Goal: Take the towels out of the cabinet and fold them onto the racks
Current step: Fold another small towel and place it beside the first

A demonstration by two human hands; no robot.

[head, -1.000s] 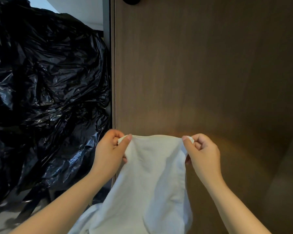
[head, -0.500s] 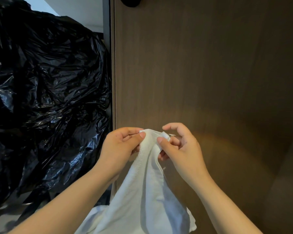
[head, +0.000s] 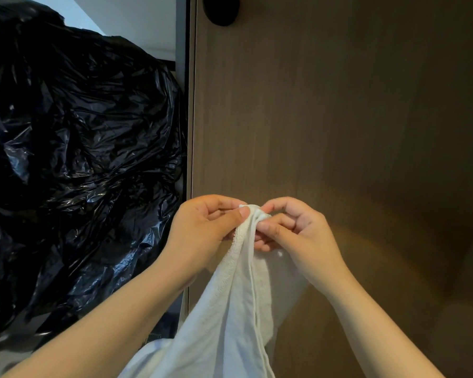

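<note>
A white towel (head: 230,309) hangs down in front of me, folded lengthwise so its two top corners meet. My left hand (head: 205,227) pinches the top edge from the left with thumb and curled fingers. My right hand (head: 292,230) pinches the same bunched top from the right, and the two hands touch at the towel's top. The towel's lower part runs out of the bottom of the view. No rack is in sight.
A brown wooden panel (head: 339,132) fills the right side close behind the hands, with a round black knob (head: 221,12) at its top. Large crumpled black plastic bags (head: 74,145) fill the left side beyond the panel's edge.
My hands held the towel's top corners spread apart, then came together. The top edge is now bunched between both hands, and the towel hangs doubled.
</note>
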